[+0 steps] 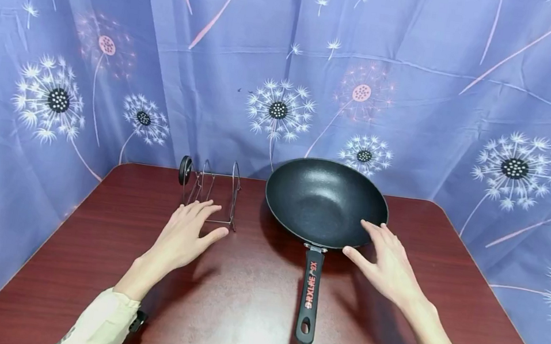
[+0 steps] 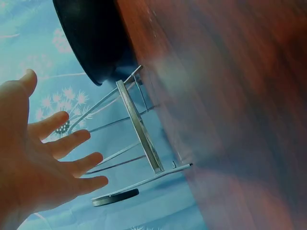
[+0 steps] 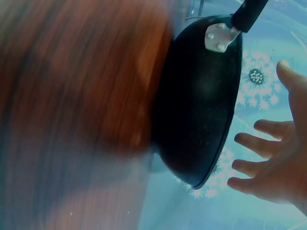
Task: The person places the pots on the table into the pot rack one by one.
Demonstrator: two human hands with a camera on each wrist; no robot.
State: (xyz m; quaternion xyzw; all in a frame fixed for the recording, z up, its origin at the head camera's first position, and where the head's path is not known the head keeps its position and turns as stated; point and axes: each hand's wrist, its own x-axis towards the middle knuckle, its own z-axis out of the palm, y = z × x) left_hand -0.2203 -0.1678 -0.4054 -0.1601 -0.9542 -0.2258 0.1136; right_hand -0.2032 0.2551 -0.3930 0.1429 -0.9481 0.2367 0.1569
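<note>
A black wok (image 1: pixel 323 204) sits right of centre toward the back of the table, its long black handle (image 1: pixel 310 293) with red lettering pointing at me. To its left stands a small metal wire rack (image 2: pixel 139 127) with a black disc (image 1: pixel 184 170) at its left end. My left hand (image 1: pixel 184 237), fingers spread, hovers in front of the rack and hides part of it in the head view. Over the wok's right side my right hand (image 1: pixel 392 266) is held with fingers extended. The right wrist view shows a gap between those fingertips and the wok's rim.
The reddish-brown wooden table (image 1: pixel 240 283) reflects a bright glare near its front. A blue curtain (image 1: pixel 223 89) printed with dandelions hangs behind it and along both sides. Light sleeves and dark wrist straps show on both arms.
</note>
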